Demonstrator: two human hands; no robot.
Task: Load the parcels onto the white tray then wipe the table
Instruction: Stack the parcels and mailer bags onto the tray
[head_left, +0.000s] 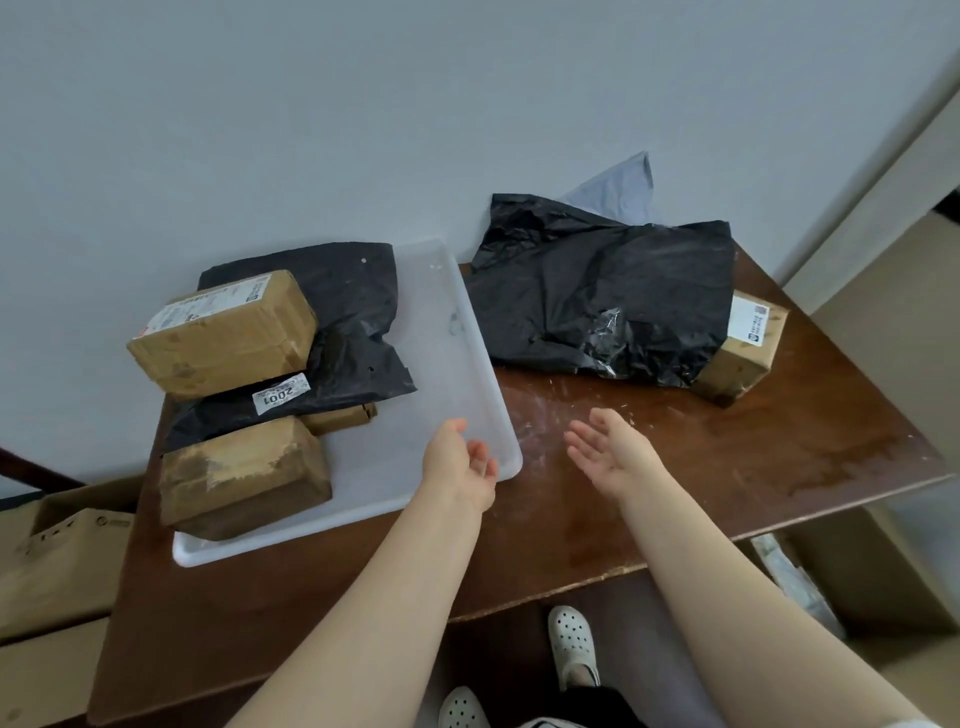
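Observation:
A white tray (447, 364) lies on the left half of the brown table (675, 493). Stacked on its left side are a brown box (244, 478), a black bag parcel with a white label (337, 332), another brown box (223, 332) on top, and a small brown packet (340, 418). Off the tray, at the back right, a big black bag parcel (602, 291) rests partly on a brown box (740, 348). My left hand (460, 460) hovers open over the tray's near right corner. My right hand (613, 449) is open above the bare table, palm up.
A grey-blue cloth (621, 189) pokes up behind the big black bag against the wall. White dust marks the table between my hands. Cardboard boxes (57, 561) stand on the floor at left and more clutter at right. My white shoes (571, 644) show below the table's front edge.

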